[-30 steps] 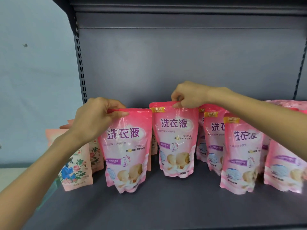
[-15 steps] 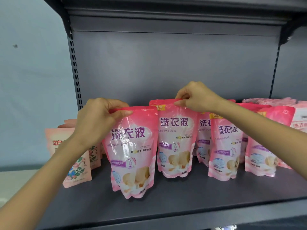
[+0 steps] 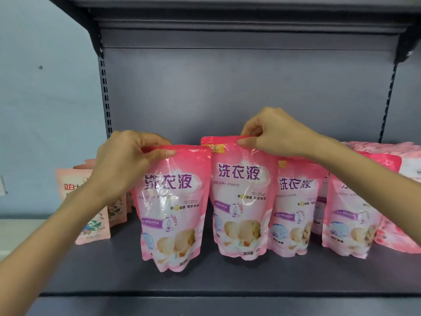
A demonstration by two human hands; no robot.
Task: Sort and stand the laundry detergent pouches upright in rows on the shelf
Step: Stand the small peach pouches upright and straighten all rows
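Observation:
Two pink detergent pouches stand side by side on the grey shelf [image 3: 205, 281]. My left hand [image 3: 127, 160] pinches the top edge of the left pouch [image 3: 173, 213], which sits nearest the front. The top of the neighbouring pouch [image 3: 241, 201] is pinched by my right hand [image 3: 273, 131]. Further right, two more pink pouches [image 3: 293, 213] [image 3: 350, 220] stand upright. My forearms hide parts of the pouches behind them.
Pale floral pouches [image 3: 98, 224] stand at the shelf's left end, by the slotted upright [image 3: 106, 96]. More pink pouches lie piled at the far right [image 3: 387, 151]. The upper shelf [image 3: 227, 10] overhangs. A bare strip of shelf runs along the front edge.
Both hands keep their pinch on the two pouches. The left pouch has come closer to the right-hand one, and the camera has pulled back, showing the shelf's front edge.

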